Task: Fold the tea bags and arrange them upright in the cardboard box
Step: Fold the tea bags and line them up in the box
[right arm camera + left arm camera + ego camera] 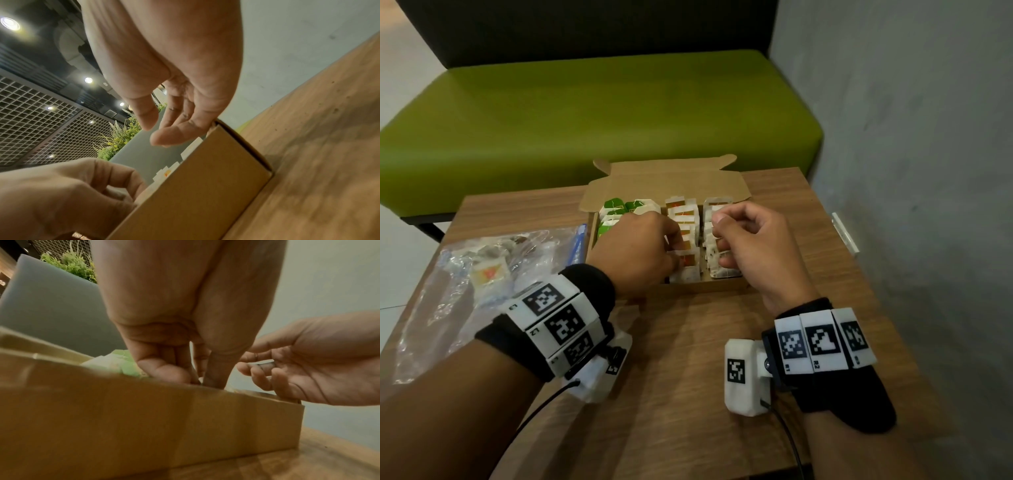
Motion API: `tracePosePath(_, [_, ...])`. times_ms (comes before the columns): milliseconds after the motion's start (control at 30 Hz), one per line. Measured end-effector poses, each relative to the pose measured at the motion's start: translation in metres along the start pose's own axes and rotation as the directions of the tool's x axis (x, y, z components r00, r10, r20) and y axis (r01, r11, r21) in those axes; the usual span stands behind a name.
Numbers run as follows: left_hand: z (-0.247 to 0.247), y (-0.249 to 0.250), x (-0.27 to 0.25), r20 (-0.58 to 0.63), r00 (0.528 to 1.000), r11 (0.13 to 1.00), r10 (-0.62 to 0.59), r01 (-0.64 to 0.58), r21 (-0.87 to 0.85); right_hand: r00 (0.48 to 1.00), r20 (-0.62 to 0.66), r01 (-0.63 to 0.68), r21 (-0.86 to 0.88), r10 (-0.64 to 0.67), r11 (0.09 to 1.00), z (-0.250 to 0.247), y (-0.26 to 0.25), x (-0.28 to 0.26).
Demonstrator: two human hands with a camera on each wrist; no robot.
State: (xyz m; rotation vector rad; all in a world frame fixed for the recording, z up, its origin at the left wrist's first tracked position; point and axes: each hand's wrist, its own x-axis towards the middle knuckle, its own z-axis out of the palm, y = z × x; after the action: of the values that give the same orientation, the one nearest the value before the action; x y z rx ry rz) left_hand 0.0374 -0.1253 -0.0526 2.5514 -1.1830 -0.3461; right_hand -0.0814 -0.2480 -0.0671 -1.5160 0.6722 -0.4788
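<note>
My left hand pinches among limp, light tea bags; my right hand hovers loosely curled; I'd grip the folded tops.

Both forearms are bare. Each wrist wears a black fabric band carrying white blocks printed with black square markers. A white camera housing hangs under each wrist, trailing a thin black cable.
</note>
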Motion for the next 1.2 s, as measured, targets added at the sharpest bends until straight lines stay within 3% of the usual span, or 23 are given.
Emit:
tracePosePath(200, [0.001,-0.003,-0.002,0.024,0.999,0.999,-0.036,0.037,0.000,1.000,0.002,-0.002,-0.014,0.002,1.000,0.000,-0.001,-0.002])
tracePosePath(333, [-0.019,-0.003,-0.007,-0.116,0.992,0.997,-0.050,0.042,-0.068,1.000,-0.011,0.027,-0.068,-0.028,0.997,0.004,-0.006,-0.002])
tracePosePath(467, [-0.059,-0.021,-0.019,-0.227,0.965,0.991,-0.131,0.124,-0.046,0.983,-0.035,0.169,-0.228,-0.182,0.959,0.026,-0.015,-0.011])
tracePosePath(567, [-0.078,-0.052,-0.037,-0.255,0.937,0.971,-0.240,0.233,-0.055,0.945,0.137,0.327,-0.412,-0.297,0.851,0.059,-0.022,-0.030])
tracePosePath(633, [-0.081,-0.077,-0.054,-0.282,0.910,0.953,-0.303,0.278,-0.124,0.894,0.326,0.444,-0.557,-0.307,0.702,0.083,-0.023,-0.044])
tracePosePath(700, [-0.081,-0.101,-0.072,-0.302,0.877,0.926,-0.373,0.333,-0.176,0.856,0.460,0.510,-0.670,-0.237,0.540,0.104,-0.026,-0.054])
tracePosePath(833, [-0.076,-0.139,-0.105,-0.322,0.787,0.850,-0.526,0.477,-0.224,0.859,0.507,0.485,-0.764,-0.070,0.425,0.136,-0.024,-0.065])
tracePosePath(900, [-0.075,-0.151,-0.118,-0.271,0.746,0.793,-0.608,0.549,-0.265,0.876,0.482,0.443,-0.811,0.008,0.382,0.149,-0.019,-0.066])
tracePosePath(967, [-0.071,-0.160,-0.129,-0.171,0.747,0.758,-0.642,0.587,-0.283,0.890,0.454,0.407,-0.831,0.041,0.379,0.157,-0.016,-0.067])
tracePosePath(1067, [-0.064,-0.168,-0.139,-0.135,0.768,0.769,-0.627,0.581,-0.268,0.884,0.465,0.442,-0.795,-0.051,0.416,0.165,-0.015,-0.069])
tracePosePath(1133, [-0.061,-0.172,-0.145,-0.138,0.768,0.769,-0.625,0.575,-0.279,0.848,0.508,0.518,-0.734,-0.151,0.439,0.172,-0.016,-0.071])
tracePosePath(1200, [-0.059,-0.175,-0.149,-0.133,0.779,0.776,-0.612,0.560,-0.290,0.806,0.571,0.573,-0.685,-0.156,0.450,0.179,-0.014,-0.071])
